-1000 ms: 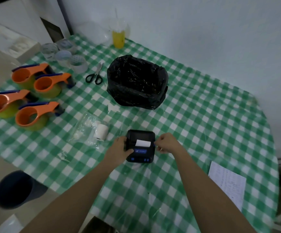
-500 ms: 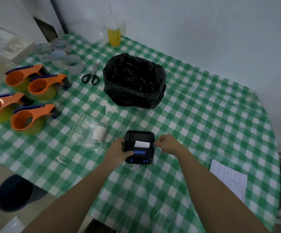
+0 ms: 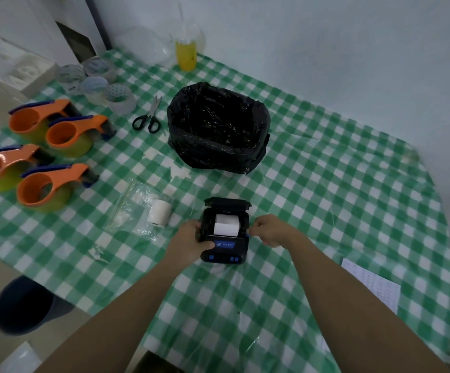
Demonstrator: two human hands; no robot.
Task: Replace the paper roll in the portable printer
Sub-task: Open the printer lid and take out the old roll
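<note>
A small black portable printer (image 3: 223, 247) with blue buttons lies on the green checked tablecloth in front of me. Its lid (image 3: 227, 202) stands flipped up at the far end, and a white paper roll (image 3: 226, 225) shows in the open bay. My left hand (image 3: 191, 239) grips the printer's left side. My right hand (image 3: 268, 230) pinches the blue latch on its right side. A second white paper roll (image 3: 159, 212) lies to the left of the printer, on a clear plastic bag (image 3: 135, 208).
A bin lined with a black bag (image 3: 218, 127) stands behind the printer. Scissors (image 3: 149, 115), clear tape rolls (image 3: 94, 82) and several orange tape dispensers (image 3: 48, 184) fill the left side. A yellow drink cup (image 3: 186, 53) stands at the back. A printed sheet (image 3: 374, 285) lies right.
The printer's lid has swung open and now stands up, showing the paper roll inside. Both hands stay at the printer's sides.
</note>
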